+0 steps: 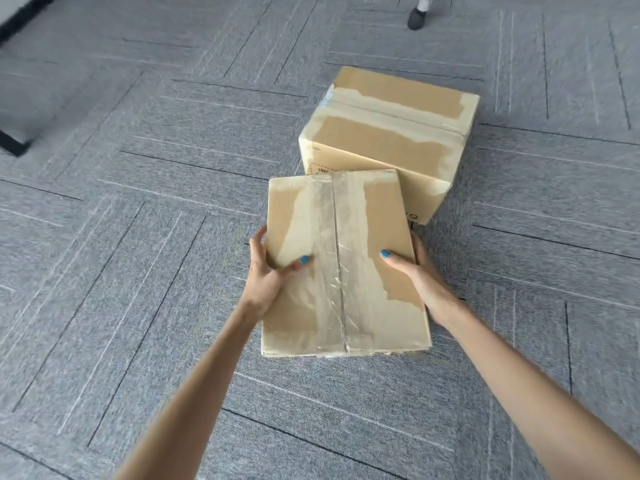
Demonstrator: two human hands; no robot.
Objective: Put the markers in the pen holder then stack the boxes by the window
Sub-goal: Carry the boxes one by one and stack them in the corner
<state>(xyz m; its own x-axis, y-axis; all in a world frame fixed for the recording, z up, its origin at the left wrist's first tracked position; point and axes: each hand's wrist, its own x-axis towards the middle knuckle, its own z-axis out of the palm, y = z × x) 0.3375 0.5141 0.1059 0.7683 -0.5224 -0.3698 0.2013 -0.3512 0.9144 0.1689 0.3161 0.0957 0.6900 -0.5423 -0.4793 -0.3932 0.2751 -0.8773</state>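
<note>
A flat cardboard box (346, 216) sealed with clear tape down its middle fills the centre of the head view. My left hand (268, 271) grips its left side, thumb on top. My right hand (415, 271) grips its right side the same way. Whether the box is lifted or resting on the carpet cannot be told. Just beyond it, a larger taped cardboard box (388, 133) stands on the floor, its near corner partly hidden by the box I hold. No markers or pen holder are in view.
Grey carpet tiles (138, 237) cover the floor all around. Another person's dark shoe (417, 19) is at the top edge. A dark furniture base (14, 143) shows at the far left.
</note>
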